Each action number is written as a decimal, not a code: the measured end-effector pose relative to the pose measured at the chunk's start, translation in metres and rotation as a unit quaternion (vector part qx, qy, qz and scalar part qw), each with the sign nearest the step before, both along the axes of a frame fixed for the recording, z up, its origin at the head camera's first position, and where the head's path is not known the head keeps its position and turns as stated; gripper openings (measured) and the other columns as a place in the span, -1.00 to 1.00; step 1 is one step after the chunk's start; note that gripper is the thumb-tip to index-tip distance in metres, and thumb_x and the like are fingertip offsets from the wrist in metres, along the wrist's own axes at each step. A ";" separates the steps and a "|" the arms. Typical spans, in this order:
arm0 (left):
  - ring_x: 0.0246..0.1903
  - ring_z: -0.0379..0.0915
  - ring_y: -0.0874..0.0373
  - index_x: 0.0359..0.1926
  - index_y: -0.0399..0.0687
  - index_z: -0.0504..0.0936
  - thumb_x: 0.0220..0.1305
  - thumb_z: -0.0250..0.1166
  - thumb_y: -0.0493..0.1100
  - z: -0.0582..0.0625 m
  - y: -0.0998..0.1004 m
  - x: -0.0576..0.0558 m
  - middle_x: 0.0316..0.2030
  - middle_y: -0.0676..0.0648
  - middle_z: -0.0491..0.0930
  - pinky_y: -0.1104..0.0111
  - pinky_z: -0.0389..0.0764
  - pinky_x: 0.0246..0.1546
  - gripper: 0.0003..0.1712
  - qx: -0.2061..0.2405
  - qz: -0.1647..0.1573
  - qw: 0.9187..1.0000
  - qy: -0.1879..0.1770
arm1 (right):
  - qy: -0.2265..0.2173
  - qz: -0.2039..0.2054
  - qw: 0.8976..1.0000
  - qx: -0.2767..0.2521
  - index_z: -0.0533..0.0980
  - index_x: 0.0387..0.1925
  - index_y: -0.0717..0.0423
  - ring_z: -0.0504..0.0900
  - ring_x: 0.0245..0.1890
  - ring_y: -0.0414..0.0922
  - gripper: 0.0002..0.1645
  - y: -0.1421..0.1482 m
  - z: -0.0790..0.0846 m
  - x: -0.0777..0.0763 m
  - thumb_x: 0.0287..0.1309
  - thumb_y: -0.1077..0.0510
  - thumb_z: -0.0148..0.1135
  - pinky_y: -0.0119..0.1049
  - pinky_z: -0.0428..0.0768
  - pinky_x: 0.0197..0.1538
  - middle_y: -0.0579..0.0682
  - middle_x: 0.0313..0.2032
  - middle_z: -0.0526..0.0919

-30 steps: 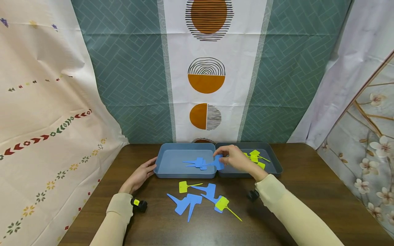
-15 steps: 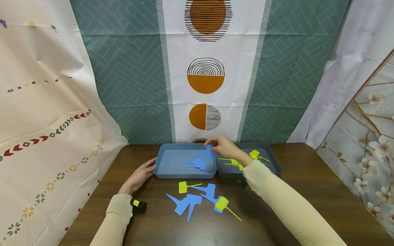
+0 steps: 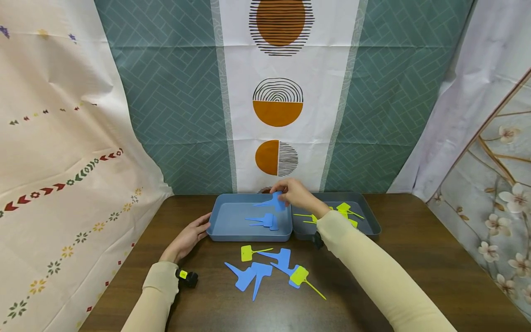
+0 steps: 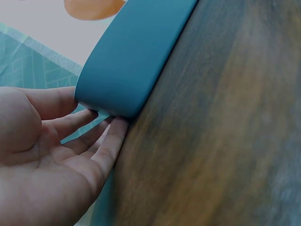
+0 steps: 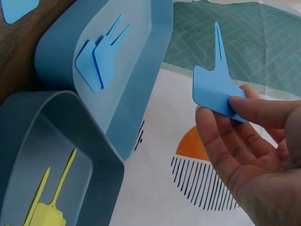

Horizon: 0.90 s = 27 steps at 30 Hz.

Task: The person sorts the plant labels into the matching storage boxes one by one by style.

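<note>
My right hand pinches a blue T-shaped plant label between thumb and fingers, above the back right of the blue-grey tray. The label's pointed stem points left in the head view. Below it, two blue plant labels lie overlapping in that tray. At the tray's left end, my left hand rests its fingertips against the outer wall, the fingers only slightly bent. In the left wrist view the thumb and fingertips touch the tray's corner.
A darker grey tray with several yellow plant labels adjoins on the right. In front, several blue labels and two yellow ones, a left label and a right label, lie on the wooden table. A curtain hangs behind.
My right hand has carried the blue plant label left and back, from the seam between the trays to over the left tray. The left hand has stayed put.
</note>
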<state>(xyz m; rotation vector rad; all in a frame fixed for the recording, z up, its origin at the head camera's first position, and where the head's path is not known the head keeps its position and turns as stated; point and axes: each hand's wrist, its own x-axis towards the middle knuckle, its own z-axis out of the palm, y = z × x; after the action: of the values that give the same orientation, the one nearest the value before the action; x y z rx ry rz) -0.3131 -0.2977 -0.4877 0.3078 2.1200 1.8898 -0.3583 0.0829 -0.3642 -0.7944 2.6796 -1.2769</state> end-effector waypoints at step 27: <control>0.59 -0.17 -0.26 0.66 -0.27 -0.18 0.72 -0.19 -0.22 -0.002 -0.001 -0.001 0.62 -0.36 -0.16 -0.13 -0.04 0.57 -0.33 -0.009 -0.006 1.000 0.002 | -0.011 -0.009 1.000 0.023 0.68 0.09 0.21 0.59 -0.45 -0.05 -0.64 -0.028 0.001 -0.015 0.43 0.44 0.09 0.00 0.78 -0.16 0.18 -0.07 0.64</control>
<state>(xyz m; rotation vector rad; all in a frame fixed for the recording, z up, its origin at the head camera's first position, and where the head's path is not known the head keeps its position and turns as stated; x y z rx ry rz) -0.3144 -0.2987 -0.4892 0.3208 2.1311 1.8637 -0.3729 0.0550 -0.3631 -0.7490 2.6935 -1.2160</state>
